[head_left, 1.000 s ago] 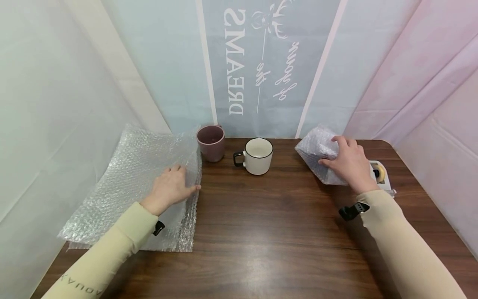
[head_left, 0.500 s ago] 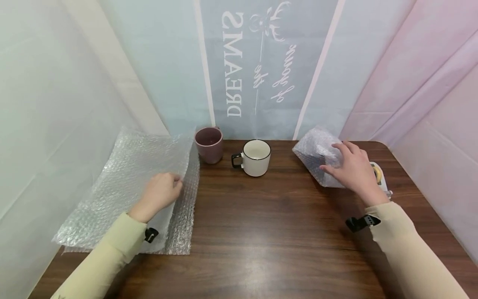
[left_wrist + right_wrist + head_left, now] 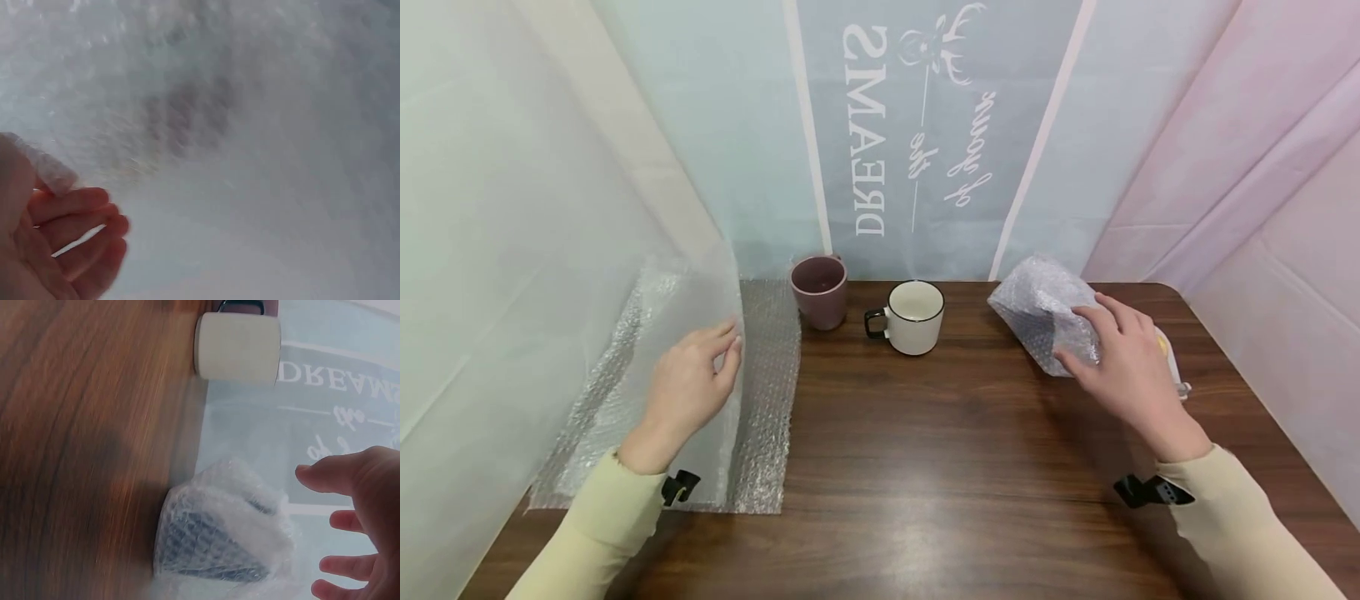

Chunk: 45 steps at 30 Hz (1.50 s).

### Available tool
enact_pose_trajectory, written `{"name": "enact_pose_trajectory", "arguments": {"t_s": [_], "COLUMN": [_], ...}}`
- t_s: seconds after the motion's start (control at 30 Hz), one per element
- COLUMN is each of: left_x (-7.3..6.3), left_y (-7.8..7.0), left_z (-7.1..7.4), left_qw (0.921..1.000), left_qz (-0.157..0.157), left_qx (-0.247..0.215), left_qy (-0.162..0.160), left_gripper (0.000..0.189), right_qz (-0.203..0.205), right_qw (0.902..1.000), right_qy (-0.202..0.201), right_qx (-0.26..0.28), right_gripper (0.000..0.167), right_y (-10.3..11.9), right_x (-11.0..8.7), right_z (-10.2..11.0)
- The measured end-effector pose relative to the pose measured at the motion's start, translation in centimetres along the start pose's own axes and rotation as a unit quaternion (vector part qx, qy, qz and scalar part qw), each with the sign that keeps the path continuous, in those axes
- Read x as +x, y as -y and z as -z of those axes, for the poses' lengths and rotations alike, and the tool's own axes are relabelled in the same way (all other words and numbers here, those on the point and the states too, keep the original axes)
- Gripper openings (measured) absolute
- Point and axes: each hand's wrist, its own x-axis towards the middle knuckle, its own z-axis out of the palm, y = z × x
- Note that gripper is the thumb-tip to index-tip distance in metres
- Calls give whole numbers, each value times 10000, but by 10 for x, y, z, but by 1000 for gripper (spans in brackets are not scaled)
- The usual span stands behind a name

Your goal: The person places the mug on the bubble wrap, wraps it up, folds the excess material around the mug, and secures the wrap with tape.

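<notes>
My left hand pinches the right edge of the top bubble wrap sheet between thumb and fingers. That sheet is lifted and bends up over another bubble wrap sheet lying on the table. In the left wrist view the raised sheet fills most of the picture, and a dark shape shows blurred through it. My right hand hovers with parted fingers beside a bubble-wrapped bundle. The right wrist view shows a gap between the fingers and the bundle; a dark item shows through its wrap.
A mauve mug and a white mug with black rim and handle stand at the back of the wooden table. A tape dispenser is partly hidden behind my right hand. Fabric walls enclose the table's back and sides.
My left hand has taken the top sheet's edge and drawn it up and leftward, uncovering more of the sheet below. My right hand has pulled back from the bundle, which stays put.
</notes>
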Motion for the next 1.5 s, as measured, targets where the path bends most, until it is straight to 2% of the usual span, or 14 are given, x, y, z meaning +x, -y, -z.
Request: {"name": "enact_pose_trajectory", "arguments": {"t_s": [0.1,0.17,0.23,0.33,0.5,0.63,0.8,0.93,1.0,1.07,1.17,1.27,1.4,1.5], "left_x": [1,1,3,4,4,-1,-8,-12,-14,-16,-16,-15,-14,-13], "left_y": [-7,-13,-19,-29,-47,-58,-68,-73,-75,-74,-69,-57,-39,-28], "left_z": [1,0,-2,-7,-17,-24,-34,-43,-45,-46,-45,-40,-33,-31], "left_qw": [9962,9891,9805,9641,9201,8869,8614,8430,8377,8381,8498,8730,9035,9130], "left_qz": [-704,-1238,-1743,-2466,-3650,-4298,-4643,-4898,-4974,-4908,-4540,-3861,-2907,-2448], "left_qx": [-96,-205,-323,-637,-1394,-1652,-1561,-1409,-1366,-1504,-1765,-1878,-1641,-1425], "left_qy": [-498,-766,-854,-746,-264,373,1341,1722,1796,1848,2017,2315,2689,2936], "left_gripper": [26,26,27,28,26,25,28,29,27,22,25,33,37,39], "right_qz": [134,217,306,498,1042,1432,1963,2731,3057,3292,3345,3200,3091,3068], "right_qw": [9998,9996,9994,9984,9925,9827,9637,9390,9289,9216,9237,9314,9355,9361], "right_qy": [-102,-124,-127,-171,-337,-591,-1037,-1169,-1087,-945,-526,-178,29,111], "right_qx": [72,101,139,184,541,1011,1480,1730,1787,1826,1791,1723,1712,1716], "right_gripper": [61,59,57,57,57,55,66,32,32,36,38,35,38,39], "right_y": [6,10,14,19,27,36,47,52,51,48,38,27,15,8], "right_x": [-3,-4,-5,-6,-7,-7,-4,-1,-2,-4,-13,-25,-46,-62], "right_z": [2,3,4,4,2,-2,-8,-8,-6,-6,-7,-8,-6,-2]}}
